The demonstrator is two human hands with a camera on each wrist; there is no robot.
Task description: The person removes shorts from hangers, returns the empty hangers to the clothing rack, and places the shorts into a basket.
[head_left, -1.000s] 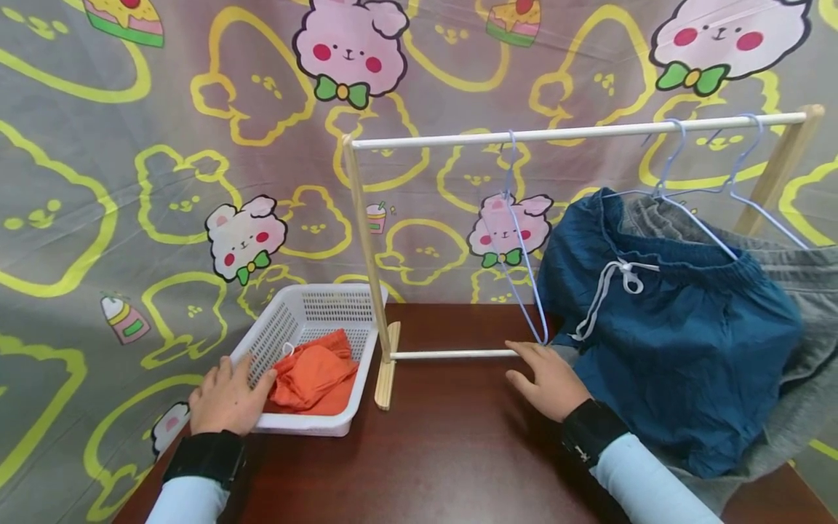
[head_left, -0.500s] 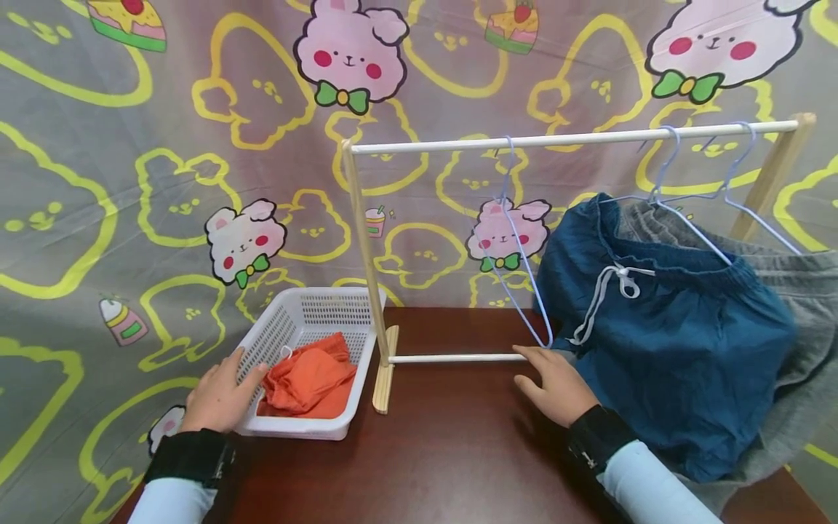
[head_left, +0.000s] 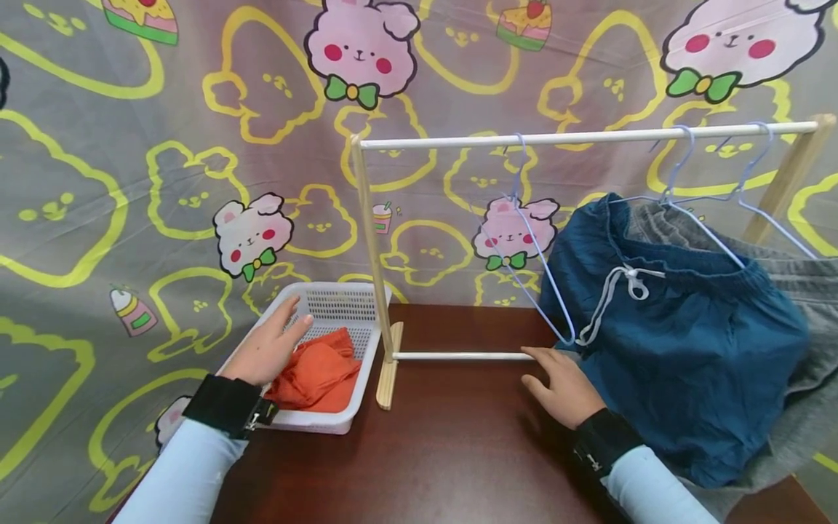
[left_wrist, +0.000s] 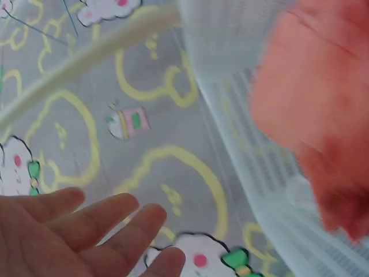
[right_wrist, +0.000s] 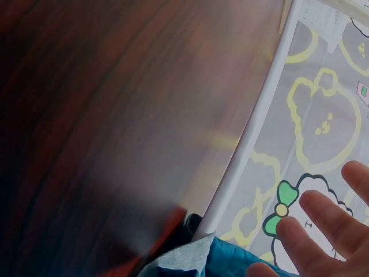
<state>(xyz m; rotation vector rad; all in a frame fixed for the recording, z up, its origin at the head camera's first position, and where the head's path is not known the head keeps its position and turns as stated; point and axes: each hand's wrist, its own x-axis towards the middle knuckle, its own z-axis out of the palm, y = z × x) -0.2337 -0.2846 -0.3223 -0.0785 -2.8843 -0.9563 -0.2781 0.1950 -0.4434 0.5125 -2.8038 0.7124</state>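
In the head view my left hand [head_left: 265, 351] hovers over the left side of a white plastic basket [head_left: 356, 404], fingers extended and holding nothing. Inside lies a crumpled orange garment [head_left: 321, 371], partly covered by that hand. The left wrist view shows the loose fingers [left_wrist: 124, 228] apart from the orange cloth [left_wrist: 317, 98]. My right hand [head_left: 564, 386] is by the rack's lower bar, relaxed, beside blue shorts [head_left: 687, 349] with a white drawstring. An unloaded lilac hanger [head_left: 548, 273] dangles above it. Whether the fingertips touch the bar cannot be told.
A clothes rack with a white top rail [head_left: 452, 143] and wooden posts [head_left: 372, 247] stands on the brown table [head_left: 452, 451]. Grey trousers or shorts [head_left: 815, 313] hang behind the blue pair, on another hanger. A cartoon-print curtain [head_left: 425, 65] closes off the back.
My left hand has risen from the basket's left rim and moved right, over the basket. The bare hanger has swung slightly to the right. My right hand stays almost in place.
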